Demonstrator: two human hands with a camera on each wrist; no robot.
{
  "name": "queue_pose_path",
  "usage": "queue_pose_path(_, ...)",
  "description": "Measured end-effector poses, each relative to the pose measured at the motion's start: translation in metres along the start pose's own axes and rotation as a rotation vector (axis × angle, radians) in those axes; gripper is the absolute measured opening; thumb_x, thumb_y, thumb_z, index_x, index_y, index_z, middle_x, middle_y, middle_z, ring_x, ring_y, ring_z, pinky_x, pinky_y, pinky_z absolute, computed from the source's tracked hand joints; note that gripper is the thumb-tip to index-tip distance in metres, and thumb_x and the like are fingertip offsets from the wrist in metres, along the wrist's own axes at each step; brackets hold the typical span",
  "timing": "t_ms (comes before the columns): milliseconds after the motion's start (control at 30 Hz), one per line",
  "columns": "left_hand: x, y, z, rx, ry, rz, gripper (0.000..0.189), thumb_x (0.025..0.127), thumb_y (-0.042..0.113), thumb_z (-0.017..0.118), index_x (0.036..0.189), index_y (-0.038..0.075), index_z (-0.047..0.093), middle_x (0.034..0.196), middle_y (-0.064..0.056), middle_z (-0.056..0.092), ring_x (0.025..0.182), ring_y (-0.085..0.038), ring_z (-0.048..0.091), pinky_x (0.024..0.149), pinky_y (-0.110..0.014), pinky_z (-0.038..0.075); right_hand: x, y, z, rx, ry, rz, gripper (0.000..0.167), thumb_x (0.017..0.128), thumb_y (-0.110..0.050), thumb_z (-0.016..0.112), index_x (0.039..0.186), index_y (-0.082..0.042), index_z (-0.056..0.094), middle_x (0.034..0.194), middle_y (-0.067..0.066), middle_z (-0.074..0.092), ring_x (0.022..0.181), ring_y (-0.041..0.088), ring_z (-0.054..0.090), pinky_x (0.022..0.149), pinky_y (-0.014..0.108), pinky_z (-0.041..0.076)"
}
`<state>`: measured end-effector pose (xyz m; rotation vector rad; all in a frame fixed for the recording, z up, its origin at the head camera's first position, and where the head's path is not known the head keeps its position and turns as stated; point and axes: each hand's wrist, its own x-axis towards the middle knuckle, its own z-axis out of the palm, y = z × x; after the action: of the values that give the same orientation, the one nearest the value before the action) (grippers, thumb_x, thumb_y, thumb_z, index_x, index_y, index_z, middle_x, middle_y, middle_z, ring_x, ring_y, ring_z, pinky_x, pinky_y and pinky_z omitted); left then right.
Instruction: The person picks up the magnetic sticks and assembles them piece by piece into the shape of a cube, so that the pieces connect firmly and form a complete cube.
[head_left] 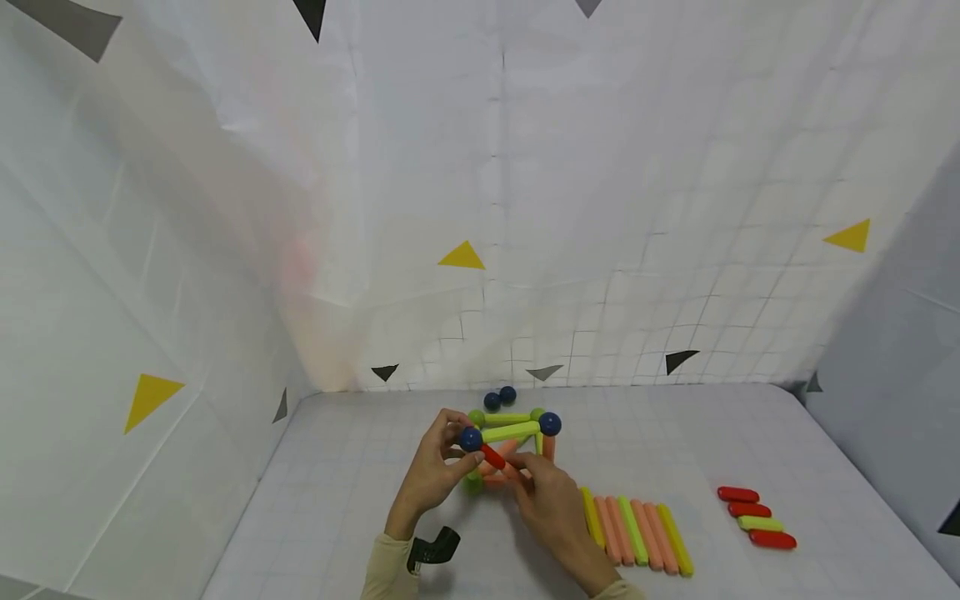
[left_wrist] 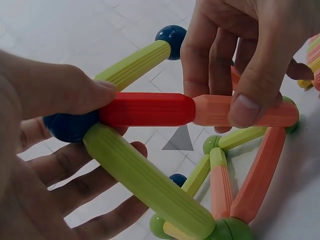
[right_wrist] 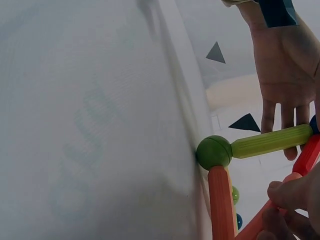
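Note:
A frame of magnetic rods and balls stands upright at the middle of the table. My left hand (head_left: 432, 471) pinches a blue ball (left_wrist: 70, 126) at its near upper corner, the thumb reaching onto the end of a red rod (left_wrist: 150, 109). Between thumb and fingers my right hand (head_left: 553, 500) grips a salmon rod (left_wrist: 212, 110), whose end meets the red rod's free end. Light green rods (left_wrist: 147, 180) run from the blue ball to a green ball (right_wrist: 214, 152) and to another blue ball (head_left: 550, 424). The right wrist view shows only the right hand's fingertips.
Right of the frame lies a row of salmon, yellow and green rods (head_left: 635, 533). Farther right are short red rods (head_left: 772, 539) and a short green one (head_left: 761, 524). Two loose blue balls (head_left: 499, 398) sit behind the frame, near the white back wall (head_left: 600, 167).

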<state>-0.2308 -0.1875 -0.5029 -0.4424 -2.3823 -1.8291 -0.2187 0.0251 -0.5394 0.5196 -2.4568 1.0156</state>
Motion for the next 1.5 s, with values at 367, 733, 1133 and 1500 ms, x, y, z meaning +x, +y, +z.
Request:
queue_pose_path(367,0.000,0.000,0.000,0.000,0.002,0.020,0.045,0.092,0.007,0.081,0.128,0.008,0.054,0.128,-0.016,0.072,0.112,-0.028,0.070,0.092,-0.034,0.058,0.000,0.002,0.008,-0.043,0.029,0.002,0.033,0.085,-0.011,0.091,0.113,-0.015,0.076,0.101,0.002,0.079,0.076,0.009,0.069,0.068,0.027,0.060)
queue_pose_path(733,0.000,-0.001,-0.001,0.019,-0.001,0.013,0.047,0.093,0.007,0.081,0.130,0.004,0.053,0.124,-0.015,0.074,0.112,-0.027,0.071,0.093,-0.039,0.058,-0.001,0.003,0.014,-0.013,0.065,-0.008,0.035,0.084,-0.003,0.089,0.114,-0.015,0.075,0.100,0.000,0.079,0.074,0.006,0.065,0.064,0.019,0.056)
queue_pose_path(1133,-0.001,-0.002,-0.005,0.001,-0.018,0.031,0.044,0.094,0.005,0.079,0.129,0.009,0.052,0.131,-0.018,0.071,0.113,-0.030,0.072,0.094,-0.053,0.060,0.002,0.001,0.017,-0.007,0.096,-0.042,0.035,0.083,0.002,0.088,0.113,-0.013,0.077,0.100,0.000,0.079,0.082,0.009,0.071,0.071,0.026,0.061)
queue_pose_path(1500,-0.001,-0.004,-0.007,-0.006,-0.024,0.061,0.042,0.096,0.006,0.077,0.129,0.007,0.051,0.128,-0.021,0.071,0.113,-0.025,0.071,0.090,-0.043,0.062,0.005,0.001,0.024,-0.005,0.177,-0.114,0.036,0.080,0.002,0.091,0.111,-0.009,0.076,0.093,0.000,0.077,0.076,0.008,0.064,0.064,0.023,0.056)
